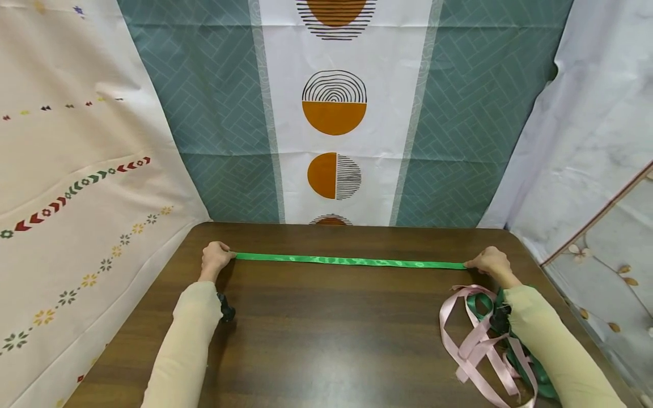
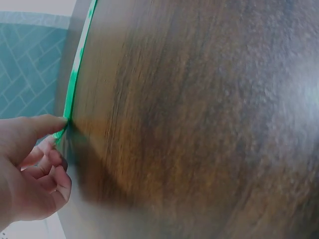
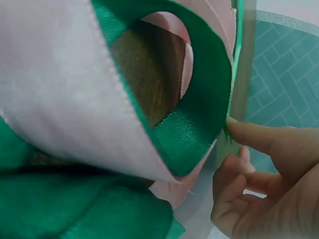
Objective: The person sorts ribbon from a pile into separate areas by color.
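We see a bright green ribbon [image 1: 347, 261] stretched nearly straight across the 12 o'clock part of a brown wooden table [image 1: 326, 340], close to its far edge, shiny along its length and dipping very slightly toward 3 o'clock. At its 9 o'clock end, we find the left hand [image 1: 215, 259] pinching the ribbon between thumb and fingers, the remaining fingers curled inward, with a short tip poking past the thumb. At the 3 o'clock end, the right hand [image 1: 494, 265] pinches it likewise, and we make out loose threads beyond that thumb. Just below the right hand, at 4 o'clock on the table, a pink ribbon [image 1: 475, 341] lies in crossing loops with a darker green ribbon [image 3: 212, 74], partly hidden by the right sleeve [image 1: 561, 345]. Both this and the left sleeve [image 1: 178, 351] are pale yellow, and we notice a black device [image 1: 226, 307] at the left wrist. Past the table, at 12 o'clock, hangs a teal-and-white cloth [image 1: 459, 113] with orange circles; a cream patterned cloth [image 1: 76, 170] hangs at 10 o'clock and a whitish cloth [image 1: 602, 113] at 2 o'clock.
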The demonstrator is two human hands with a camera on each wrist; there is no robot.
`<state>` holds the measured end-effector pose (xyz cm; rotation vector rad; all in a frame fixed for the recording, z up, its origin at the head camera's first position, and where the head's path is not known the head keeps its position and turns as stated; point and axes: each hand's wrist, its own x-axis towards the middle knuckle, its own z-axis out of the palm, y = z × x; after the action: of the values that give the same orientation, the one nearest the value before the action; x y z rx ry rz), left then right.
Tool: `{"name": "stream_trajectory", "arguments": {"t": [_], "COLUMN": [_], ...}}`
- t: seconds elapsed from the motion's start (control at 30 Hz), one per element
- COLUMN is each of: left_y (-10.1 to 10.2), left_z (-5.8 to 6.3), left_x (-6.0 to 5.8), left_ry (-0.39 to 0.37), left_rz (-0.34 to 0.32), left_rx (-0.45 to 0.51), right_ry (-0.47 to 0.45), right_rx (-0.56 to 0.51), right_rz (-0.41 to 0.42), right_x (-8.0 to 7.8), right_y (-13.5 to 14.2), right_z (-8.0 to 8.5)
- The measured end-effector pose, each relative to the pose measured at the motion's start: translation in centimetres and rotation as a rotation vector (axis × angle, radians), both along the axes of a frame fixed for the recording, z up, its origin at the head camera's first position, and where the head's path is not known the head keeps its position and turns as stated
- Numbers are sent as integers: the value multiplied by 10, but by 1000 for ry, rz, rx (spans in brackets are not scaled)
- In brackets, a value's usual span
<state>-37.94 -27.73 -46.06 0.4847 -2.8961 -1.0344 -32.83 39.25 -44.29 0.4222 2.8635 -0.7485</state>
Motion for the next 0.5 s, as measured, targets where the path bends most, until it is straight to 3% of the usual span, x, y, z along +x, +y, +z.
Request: {"name": "stream_trajectory", "arguments": {"t": [0.23, 0.5], "left_y": [-6, -5], "left_z": [1, 6], "left_x": [2, 2], "left_ry": [-7, 34], "left_rz": [-7, -35], "left_rx": [-2, -7], "right_ry": [-6, -2], "right_rx": [-34, -384], "right_rz": [-15, 15], "right_x": [-2, 2], "right_y": [4, 14], "right_z": [11, 23]}}
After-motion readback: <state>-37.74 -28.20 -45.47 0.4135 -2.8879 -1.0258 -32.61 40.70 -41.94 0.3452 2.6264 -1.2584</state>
